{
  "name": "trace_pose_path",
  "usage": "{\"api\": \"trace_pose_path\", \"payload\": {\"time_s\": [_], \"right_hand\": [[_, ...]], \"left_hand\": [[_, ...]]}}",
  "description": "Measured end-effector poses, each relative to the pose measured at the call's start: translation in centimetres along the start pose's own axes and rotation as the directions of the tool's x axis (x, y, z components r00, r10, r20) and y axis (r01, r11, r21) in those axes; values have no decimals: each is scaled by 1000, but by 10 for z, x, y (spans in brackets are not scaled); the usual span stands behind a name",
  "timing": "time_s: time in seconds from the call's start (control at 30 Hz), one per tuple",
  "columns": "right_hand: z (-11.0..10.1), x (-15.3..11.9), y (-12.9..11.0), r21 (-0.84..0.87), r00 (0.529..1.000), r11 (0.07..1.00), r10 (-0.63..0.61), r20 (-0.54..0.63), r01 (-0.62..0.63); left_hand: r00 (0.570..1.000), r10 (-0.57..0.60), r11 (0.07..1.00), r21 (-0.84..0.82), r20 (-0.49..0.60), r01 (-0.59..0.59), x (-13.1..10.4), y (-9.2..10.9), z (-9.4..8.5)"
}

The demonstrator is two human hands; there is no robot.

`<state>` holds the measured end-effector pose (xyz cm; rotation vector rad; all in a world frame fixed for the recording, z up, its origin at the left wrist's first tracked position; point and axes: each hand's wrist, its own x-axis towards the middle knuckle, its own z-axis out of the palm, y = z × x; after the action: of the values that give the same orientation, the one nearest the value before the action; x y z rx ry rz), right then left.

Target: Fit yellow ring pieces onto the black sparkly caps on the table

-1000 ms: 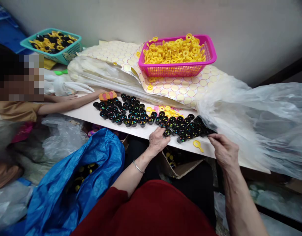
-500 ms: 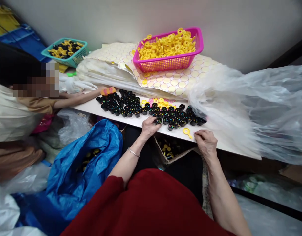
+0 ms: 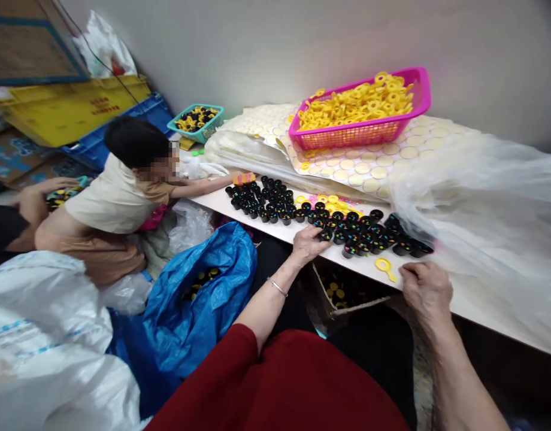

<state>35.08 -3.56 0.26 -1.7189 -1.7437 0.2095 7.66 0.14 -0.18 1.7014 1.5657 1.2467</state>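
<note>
My left hand (image 3: 308,244) is closed around a small black cup (image 3: 325,235) at the front edge of the white table (image 3: 471,299). Coloured bits show inside this cup. Many similar black cups (image 3: 271,200) stand packed together beyond it, several with coloured bits in them. A yellow ring with a short handle (image 3: 384,265) lies flat between my hands. Just right of it, my right hand (image 3: 426,288) rests at the table edge with fingers curled together; whatever they may hold is hidden. Behind the cups lie loose yellow rings (image 3: 333,203) and small pink pieces.
A pink basket (image 3: 360,133) heaped with yellow rings sits on a circle-patterned sheet. Clear plastic (image 3: 491,197) covers the right side. At left, another person (image 3: 109,197) reaches over the table beside an orange item (image 3: 244,179). A blue sack (image 3: 190,335) and cardboard box (image 3: 336,308) are below.
My view has turned left, so the table and baskets appear farther right and more of the other person shows. Both my hands keep nearly the same place relative to the cups and yellow ring.
</note>
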Motion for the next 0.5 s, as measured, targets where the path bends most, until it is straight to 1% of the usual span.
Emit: {"api": "trace_pose_path", "payload": {"time_s": [0.07, 0.13, 0.17, 0.23, 0.3, 0.33, 0.4, 0.5], "right_hand": [[-3, -4, -15, 102, 995, 995, 12, -102, -1], [-9, -13, -43, 253, 985, 967, 14, -170, 30], [-13, -18, -61, 324, 985, 945, 3, -174, 55], [-16, -26, -98, 442, 987, 887, -75, -140, 130], [-15, -30, -127, 502, 978, 840, -183, -95, 206], [-13, -32, -138, 512, 969, 825, -234, -79, 241], [-10, -33, -149, 499, 950, 815, -305, -62, 294], [-5, -32, -150, 446, 939, 837, -342, -27, 317]], "left_hand": [[1000, 9, 1000, -30, -19, -9, -5, 2, -2], [999, 22, 998, -52, -40, -24, -14, 9, -5], [999, 33, 997, -63, -37, -35, -21, 15, -7], [997, 81, 993, -89, 4, -80, -34, 27, -14], [986, 157, 984, -97, 54, -152, -45, 41, -22], [977, 200, 977, -84, 68, -194, -50, 46, -27], [958, 276, 961, -33, 73, -274, -56, 54, -35], [934, 349, 936, 22, 83, -352, -61, 53, -41]]}}
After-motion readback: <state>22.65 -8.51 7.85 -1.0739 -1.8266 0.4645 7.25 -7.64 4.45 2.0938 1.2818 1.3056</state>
